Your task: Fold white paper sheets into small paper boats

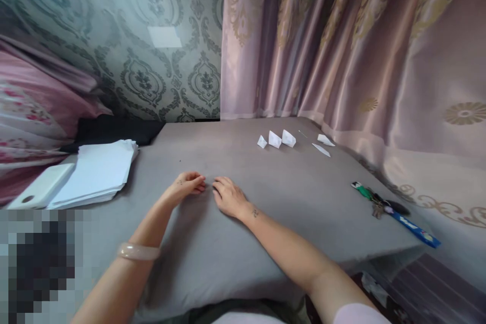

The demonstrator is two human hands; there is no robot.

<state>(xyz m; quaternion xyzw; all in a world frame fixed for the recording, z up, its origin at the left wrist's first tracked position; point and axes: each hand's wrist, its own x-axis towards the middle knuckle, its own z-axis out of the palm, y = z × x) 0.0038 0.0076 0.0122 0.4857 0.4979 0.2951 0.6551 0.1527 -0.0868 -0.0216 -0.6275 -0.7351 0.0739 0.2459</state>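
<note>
My left hand (189,184) is over the middle of the grey-covered table (228,154), its fingers curled and the thumb against them. Whatever it may hold is too small or too hidden to make out. Palm down beside it, my right hand (230,196) rests on the cloth, fingers stretched toward the left hand. A small gap separates the two. Farther back stand three folded white paper pieces: a small one (261,142), a larger one (275,139) and another (289,138).
A stack of white paper (100,172) lies at the left beside a white box-like object (43,186). Two slim paper pieces, one flat (321,150) and one folded (325,140), lie back right. Keys (377,209) with a blue strap (415,229) are near the right edge. Curtains (304,35) border the table.
</note>
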